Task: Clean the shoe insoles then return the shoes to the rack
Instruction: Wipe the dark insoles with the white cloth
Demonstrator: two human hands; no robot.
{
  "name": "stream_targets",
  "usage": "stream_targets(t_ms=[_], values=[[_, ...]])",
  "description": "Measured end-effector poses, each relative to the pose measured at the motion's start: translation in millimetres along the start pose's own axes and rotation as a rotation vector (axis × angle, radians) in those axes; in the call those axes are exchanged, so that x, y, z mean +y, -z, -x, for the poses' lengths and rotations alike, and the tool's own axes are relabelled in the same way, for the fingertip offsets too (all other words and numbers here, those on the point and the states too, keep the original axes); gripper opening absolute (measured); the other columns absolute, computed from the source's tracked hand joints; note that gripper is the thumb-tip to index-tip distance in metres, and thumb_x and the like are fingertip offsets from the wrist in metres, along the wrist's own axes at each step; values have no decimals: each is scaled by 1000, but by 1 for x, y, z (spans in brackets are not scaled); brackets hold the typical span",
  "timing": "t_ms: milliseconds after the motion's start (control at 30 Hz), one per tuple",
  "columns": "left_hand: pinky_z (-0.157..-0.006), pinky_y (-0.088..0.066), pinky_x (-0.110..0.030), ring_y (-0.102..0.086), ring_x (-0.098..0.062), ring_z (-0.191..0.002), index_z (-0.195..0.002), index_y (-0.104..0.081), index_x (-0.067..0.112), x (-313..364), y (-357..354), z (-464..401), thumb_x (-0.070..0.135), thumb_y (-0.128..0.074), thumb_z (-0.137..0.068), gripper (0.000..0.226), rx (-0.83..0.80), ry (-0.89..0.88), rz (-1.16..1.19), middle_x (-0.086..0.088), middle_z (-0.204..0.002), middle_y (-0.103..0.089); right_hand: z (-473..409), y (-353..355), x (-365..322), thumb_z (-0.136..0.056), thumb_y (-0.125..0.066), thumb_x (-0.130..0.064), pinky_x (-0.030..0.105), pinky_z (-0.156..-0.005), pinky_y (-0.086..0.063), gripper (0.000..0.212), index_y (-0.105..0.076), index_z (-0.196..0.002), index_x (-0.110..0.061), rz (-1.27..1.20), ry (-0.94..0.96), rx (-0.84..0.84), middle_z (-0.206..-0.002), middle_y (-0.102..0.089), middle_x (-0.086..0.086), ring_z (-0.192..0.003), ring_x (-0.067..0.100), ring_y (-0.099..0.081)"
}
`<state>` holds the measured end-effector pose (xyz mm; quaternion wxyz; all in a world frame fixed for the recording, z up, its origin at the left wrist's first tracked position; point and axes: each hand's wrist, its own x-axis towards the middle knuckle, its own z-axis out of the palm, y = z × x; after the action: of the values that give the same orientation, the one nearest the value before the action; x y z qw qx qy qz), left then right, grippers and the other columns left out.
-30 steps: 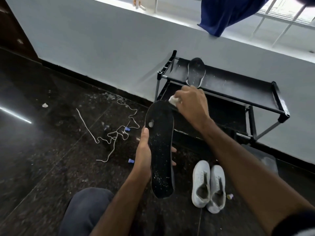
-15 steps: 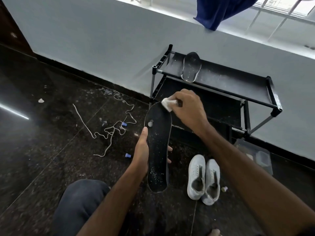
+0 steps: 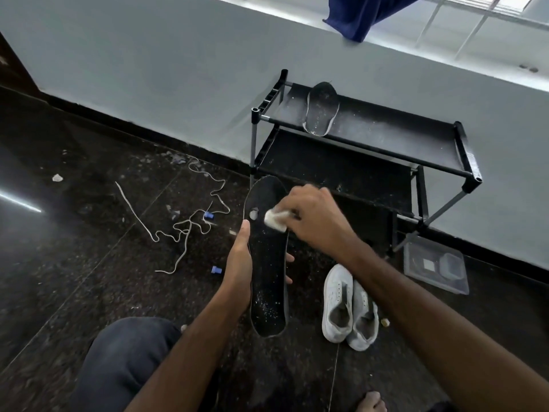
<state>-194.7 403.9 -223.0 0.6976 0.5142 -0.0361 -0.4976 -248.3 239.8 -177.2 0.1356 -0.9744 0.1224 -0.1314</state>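
Left hand clasps long black foam insole; right hand pinches small white cloth wad against it. Two insoles, second black insole on black metal rack; two white sneakers.

top shelf mostly free beside insole, laces littering floor

Left hand grips the insole edge, thumb up; right hand pinches a white pad against it, forearm outstretched
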Motion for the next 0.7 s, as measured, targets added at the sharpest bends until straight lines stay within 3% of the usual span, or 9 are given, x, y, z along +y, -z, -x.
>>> stream_targets(t_ms=[67, 167, 300, 367, 467, 600, 700], values=[[-51, -56, -37, -62, -37, -53, -112, -71, -2, -2, -2, 1, 64, -22, -103, 83, 4, 6, -11, -31, -84, -69, 4, -2, 4, -94, -64, -29, 32, -88, -35, 16, -74, -105, -32, 116, 23, -78, -98, -64, -12, -96, 10, -53], [-52, -55, -37, -60, -36, -51, -108, -70, -5, -3, -2, 3, 64, -22, -102, 84, 5, -2, -2, -29, -81, -68, 0, 6, 28, -93, -64, -27, 35, -88, -37, 15, -75, -102, -29, 277, -94, 32, -99, -67, -7, -97, 15, -57], [-51, -57, -36, -61, -36, -48, -114, -68, -4, 2, -1, 1, 60, -20, -104, 81, 11, -35, 18, -29, -82, -69, 1, 13, 19, -89, -69, -23, 29, -84, -32, 15, -75, -102, -30, 33, -204, 292, -93, -64, -15, -91, 7, -53], [-48, -56, -36, -62, -36, -48, -114, -68, -3, 3, -4, 3, 59, -20, -105, 79, 9, -46, 28, -29, -81, -69, 4, 6, 2, -89, -70, -26, 30, -88, -35, 15, -74, -103, -31, -79, -83, 134, -94, -64, -16, -93, 5, -53], [-46, -56, -37, -63, -35, -50, -114, -69, -4, 1, -5, 6, 59, -19, -105, 81, 5, -29, 31, -29, -81, -68, 10, -5, -3, -92, -66, -32, 34, -88, -38, 11, -74, -101, -32, 94, 65, -77, -93, -62, -13, -92, 9, -52], [-50, -56, -37, -60, -36, -51, -112, -69, -6, -1, 0, 3, 62, -18, -104, 85, 11, 3, 35, -31, -84, -68, 5, 2, 17, -88, -71, -23, 36, -83, -40, 3, -70, -90, -26, 502, 3, 77, -89, -61, -6, -89, 18, -55], [-52, -57, -38, -61, -37, -53, -114, -68, -6, 0, -1, 0, 62, -19, -104, 84, -1, -11, 51, -30, -83, -68, 3, 7, 11, -90, -67, -24, 34, -84, -37, 9, -70, -98, -28, 358, -50, 176, -94, -61, -8, -91, 15, -53]])
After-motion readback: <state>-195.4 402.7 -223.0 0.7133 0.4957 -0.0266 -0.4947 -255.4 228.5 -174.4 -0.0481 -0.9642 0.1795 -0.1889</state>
